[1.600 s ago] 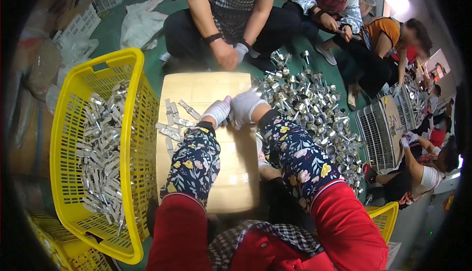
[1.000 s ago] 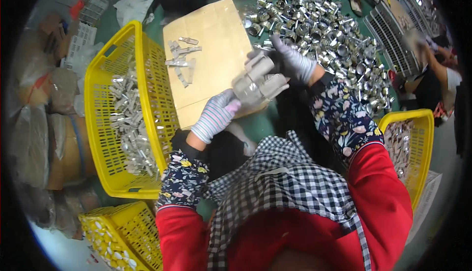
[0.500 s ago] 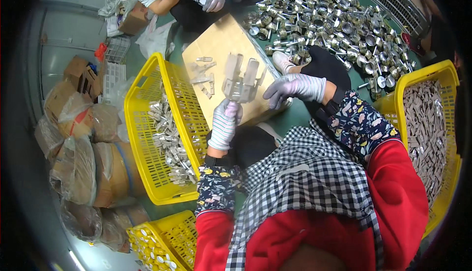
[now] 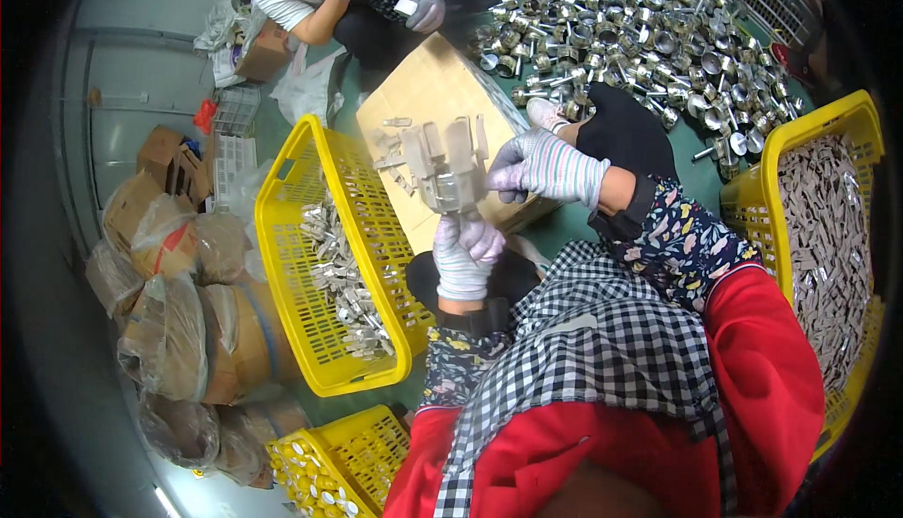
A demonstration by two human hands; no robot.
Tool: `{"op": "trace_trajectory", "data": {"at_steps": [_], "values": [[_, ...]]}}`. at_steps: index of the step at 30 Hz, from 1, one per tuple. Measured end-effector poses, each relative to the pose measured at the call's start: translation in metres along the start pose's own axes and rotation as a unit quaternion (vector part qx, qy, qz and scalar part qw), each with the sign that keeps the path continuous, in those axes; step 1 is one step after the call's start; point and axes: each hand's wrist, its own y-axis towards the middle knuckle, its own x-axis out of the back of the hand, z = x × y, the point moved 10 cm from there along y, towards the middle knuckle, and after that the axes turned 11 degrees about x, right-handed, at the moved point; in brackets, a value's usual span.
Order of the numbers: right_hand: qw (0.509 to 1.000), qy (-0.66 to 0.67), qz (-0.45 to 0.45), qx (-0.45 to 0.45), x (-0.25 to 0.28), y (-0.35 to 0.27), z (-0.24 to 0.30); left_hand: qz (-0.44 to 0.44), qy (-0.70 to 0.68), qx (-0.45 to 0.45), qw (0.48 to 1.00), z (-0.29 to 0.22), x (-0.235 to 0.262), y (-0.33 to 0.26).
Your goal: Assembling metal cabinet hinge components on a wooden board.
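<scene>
My left hand (image 4: 467, 253), in a striped knit glove, grips the bottom of a greyish translucent piece (image 4: 450, 191) with several flat upright prongs. The piece is held over a tan board (image 4: 400, 104) and looks a little blurred. My right hand (image 4: 550, 168), gloved alike, is closed, its fingertips at the piece's right edge. Whether they pinch the piece or something small is hidden. Several small loose grey strips (image 4: 396, 147) lie on the board, left of the piece.
A yellow basket (image 4: 324, 133) with small clear-grey parts stands left; another (image 4: 773, 189) with grey strips stands right. A yellow crate (image 4: 386, 424) with yellow-white parts is lower left. Metal cups with handles (image 4: 649, 48) are heaped far right. A co-worker's gloved hand (image 4: 426, 6) holds something white. Bagged boxes (image 4: 169, 321) line the left.
My left hand has shifted right, and the pronged piece has tilted. My right hand has come left to the piece's edge. The co-worker's gloved hand has moved slightly right.
</scene>
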Motion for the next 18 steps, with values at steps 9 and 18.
{"op": "trace_trajectory", "data": {"at_steps": [9,18], "values": [[0.977,-0.131,-0.143,0.093,0.017,-0.012,0.018,0.149,0.040,-0.004,0.988,0.007,-0.034,-0.012],[0.946,0.211,-0.130,0.207,-0.014,-0.013,0.024,-0.354,0.704,-0.457,0.412,-0.064,-0.060,-0.037]]}}
